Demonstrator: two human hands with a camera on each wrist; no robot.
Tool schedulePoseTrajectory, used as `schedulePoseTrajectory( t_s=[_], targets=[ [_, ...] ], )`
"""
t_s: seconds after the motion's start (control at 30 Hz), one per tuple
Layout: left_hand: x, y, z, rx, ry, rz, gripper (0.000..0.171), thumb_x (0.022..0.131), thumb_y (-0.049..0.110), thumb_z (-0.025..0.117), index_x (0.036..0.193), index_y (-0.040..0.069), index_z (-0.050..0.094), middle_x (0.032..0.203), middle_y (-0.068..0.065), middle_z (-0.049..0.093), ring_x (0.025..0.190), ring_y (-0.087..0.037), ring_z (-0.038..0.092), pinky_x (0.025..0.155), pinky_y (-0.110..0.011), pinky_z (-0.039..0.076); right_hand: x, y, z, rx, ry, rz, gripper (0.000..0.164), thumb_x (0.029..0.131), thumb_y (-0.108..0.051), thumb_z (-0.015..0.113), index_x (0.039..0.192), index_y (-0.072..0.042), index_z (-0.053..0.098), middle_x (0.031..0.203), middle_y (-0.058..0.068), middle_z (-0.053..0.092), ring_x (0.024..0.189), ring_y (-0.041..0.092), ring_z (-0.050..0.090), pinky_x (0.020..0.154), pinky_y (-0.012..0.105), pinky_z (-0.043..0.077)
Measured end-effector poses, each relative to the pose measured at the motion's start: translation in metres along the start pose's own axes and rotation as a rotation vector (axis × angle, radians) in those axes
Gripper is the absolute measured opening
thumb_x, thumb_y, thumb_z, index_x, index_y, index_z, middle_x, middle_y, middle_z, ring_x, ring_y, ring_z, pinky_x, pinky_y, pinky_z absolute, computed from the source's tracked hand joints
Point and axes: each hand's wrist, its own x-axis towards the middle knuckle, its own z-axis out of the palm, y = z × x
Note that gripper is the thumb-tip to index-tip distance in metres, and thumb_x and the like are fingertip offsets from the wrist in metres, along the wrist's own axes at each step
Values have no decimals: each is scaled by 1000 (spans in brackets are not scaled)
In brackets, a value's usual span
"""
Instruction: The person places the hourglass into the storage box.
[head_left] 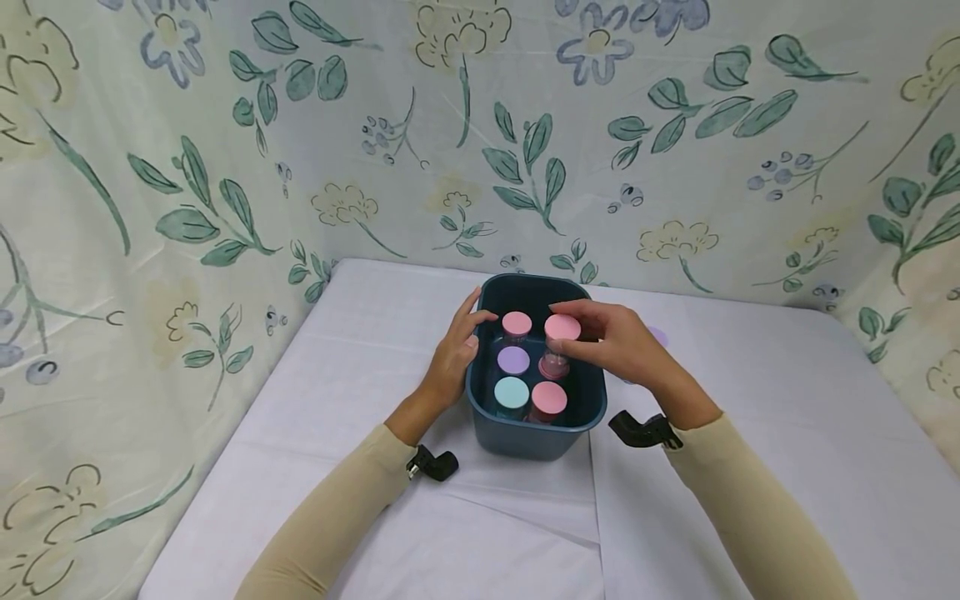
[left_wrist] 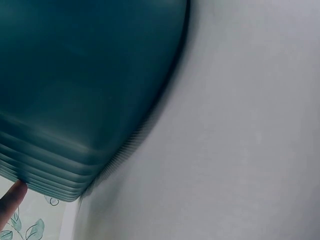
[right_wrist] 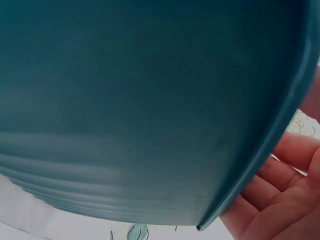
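My right hand [head_left: 618, 337] pinches a small clear jar with a pink lid [head_left: 562, 327] between thumb and fingers, over the right side of a dark teal bin [head_left: 536, 440]. Directly below that jar, a pink round shape [head_left: 553, 367] is partly covered by it. Inside the bin stand other lidded jars: a pink-lidded jar [head_left: 517, 323] at the back left, a purple-lidded one [head_left: 513, 360], a light-blue-lidded one [head_left: 512, 392] and a pink-lidded one [head_left: 549, 398] in front. My left hand [head_left: 452, 354] rests against the bin's left rim, one finger reaching over it.
A purple disc [head_left: 657, 336] lies on the white-covered table [head_left: 675, 517], partly hidden behind my right wrist. Floral cloth [head_left: 465, 192] hangs behind the table and at its sides. Black camera mounts [head_left: 433, 463] sit at both cuffs.
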Motion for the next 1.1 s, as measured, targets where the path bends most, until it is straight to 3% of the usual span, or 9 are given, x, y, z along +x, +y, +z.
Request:
schedulePoseTrajectory(
  t_s=[0.23, 0.37, 0.5, 0.67, 0.77, 1.0, 1.1],
  targets=[
    [0, 1, 0, 0, 0, -2, 47, 98, 39, 26, 134, 17, 47, 161, -4, 14, 146, -20, 18, 109, -60, 24, 0, -4, 3, -102, -22, -32, 51, 83, -28, 76, 127, -8, 62, 118, 8, 66, 98, 23, 63, 85, 43, 54],
    [0, 1, 0, -2, -4, -14, 57, 98, 54, 22, 134, 17, 47, 161, -3, 13, 146, -19, 18, 109, -59, 25, 0, -4, 6, -151, -32, -48, 49, 82, -27, 76, 125, -8, 63, 115, 7, 66, 98, 22, 61, 84, 43, 54],
    [0, 1, 0, -6, -3, -11, 60, 97, 56, 21, 134, 17, 47, 161, -3, 14, 146, -20, 18, 109, -59, 25, 1, -3, 9, -168, -42, -58, 49, 82, -27, 76, 125, -8, 63, 115, 7, 66, 98, 21, 60, 85, 43, 54],
    [0, 1, -1, -8, 3, 9, 45, 97, 34, 27, 134, 17, 47, 161, -5, 14, 146, -20, 18, 109, -59, 24, 3, -1, 11, -189, -68, -73, 48, 82, -23, 76, 125, -7, 62, 115, 6, 66, 98, 21, 59, 86, 44, 53],
    [1, 0, -1, -13, 5, 16, 45, 94, 24, 29, 134, 17, 47, 161, -5, 14, 146, -20, 18, 109, -60, 24, 3, -1, 12, -212, -83, -77, 47, 82, -21, 77, 124, -7, 62, 115, 5, 66, 99, 20, 59, 87, 43, 52],
    [1, -1, 0, -21, 1, 3, 51, 98, 43, 24, 134, 17, 48, 161, -4, 14, 146, -20, 18, 109, -60, 24, 3, 0, 14, -247, -126, -61, 43, 83, -22, 76, 123, -9, 64, 112, 4, 67, 96, 20, 59, 85, 46, 53],
    [2, -1, 0, -21, 1, 3, 50, 98, 42, 24, 134, 17, 48, 161, -4, 14, 146, -20, 17, 109, -60, 23, 3, -1, 15, -271, -145, -57, 43, 83, -23, 76, 122, -10, 65, 110, 3, 67, 95, 19, 59, 85, 44, 53]
  ],
)
